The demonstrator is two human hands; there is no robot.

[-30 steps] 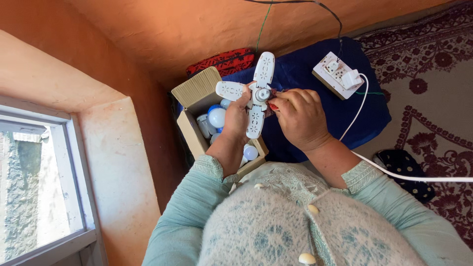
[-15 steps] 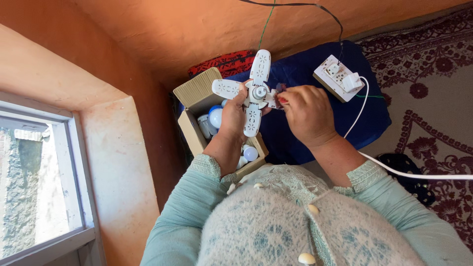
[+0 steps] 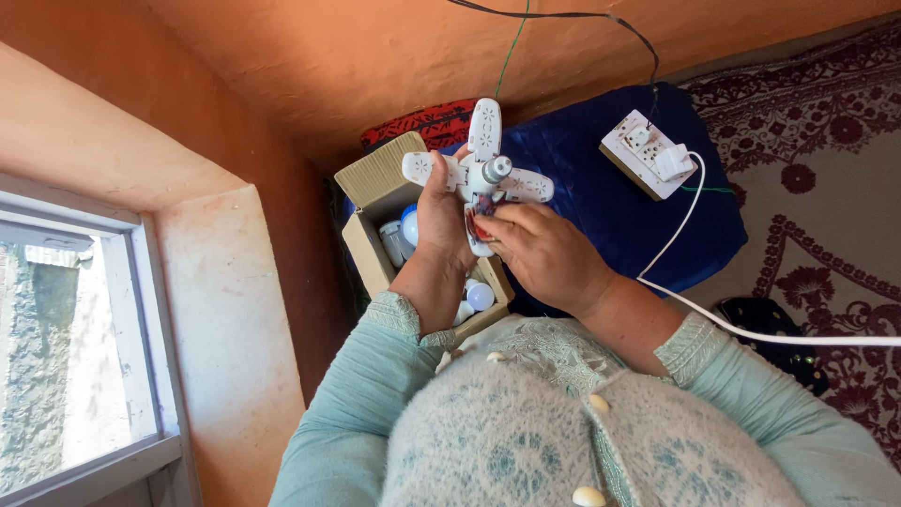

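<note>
Head view, nearest first: the left hand (image 3: 441,211) and right hand (image 3: 540,253) meet on a white folding lamp (image 3: 481,174), a bulb with 4 flat perforated blades spread like a cross around a metal screw base that points up toward the camera. The lamp hangs in the air just above the open cardboard box (image 3: 375,192), which holds more bulbs. Left fingers are closed around the lamp's hub from the box side; right fingers pinch the blade nearest the body, partly hiding it.

It looks light, stiff plastic, smooth enough to slip. The blades sit on small hinges and are probably the weak spot, so the hub or the screw base seems the safer place to grip, not a blade tip.

Beyond the box lies a dark blue quilted cushion (image 3: 601,188), and farther across it a white socket block (image 3: 648,155) with a white cable (image 3: 751,330).

Against 0.5 s ago, the right hand has come over the lamp's near blade, where before it sat beside the hub; the lamp stays above the box.
</note>
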